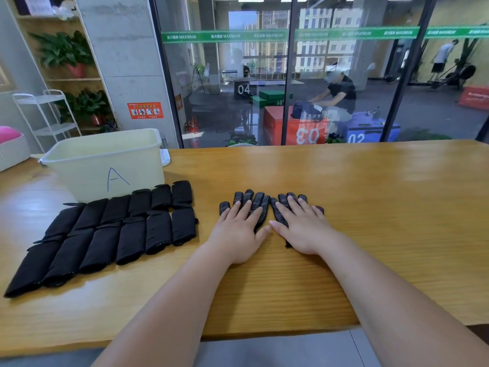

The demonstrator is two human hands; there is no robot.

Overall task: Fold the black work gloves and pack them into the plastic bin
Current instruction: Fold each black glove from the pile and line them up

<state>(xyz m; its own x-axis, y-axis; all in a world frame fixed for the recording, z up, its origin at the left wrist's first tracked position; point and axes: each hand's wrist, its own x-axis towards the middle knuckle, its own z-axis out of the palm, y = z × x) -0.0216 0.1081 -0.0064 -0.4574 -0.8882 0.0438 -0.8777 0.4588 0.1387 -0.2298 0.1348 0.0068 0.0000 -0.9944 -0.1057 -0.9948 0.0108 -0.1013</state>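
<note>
Left grip [235,230] and right grip [304,229]: both lie flat with fingers straight and spread, pressing palm-down on a pair of gloves [260,205]. Neither grip is curled round anything. The thumb tips nearly meet at the centre line.

Step in hand, as judged: flattening the pair ahead of folding. Recommendations:
- Keep pressure even from cuff to fingertip so no crease is trapped.
- Lay one glove on the other with fingers matched before making any fold.
- Fold to the width of the finished bundles so the new one sits in line with them.
- Press each fold down firmly before letting go, since the knit looks soft and likely to spring open.

Condition of the pair: black knit covered in small pale dots. The two gloves lie side by side on the table [370,202] at 12 o'clock from the person, fingers pointing away. The glove fingertips project beyond the person's own fingers. The cuffs are hidden beneath the palms, save a dark edge near the right wrist.

Folded gloves [111,231]: two rows of black bundles at 9 o'clock of the grips, edges touching, with dots showing at some ends.

Bin [79,178]: pale plastic, marked "A", at 10 o'clock, just behind the rows. No bundle is seen in it, but its bottom is hidden.
</note>
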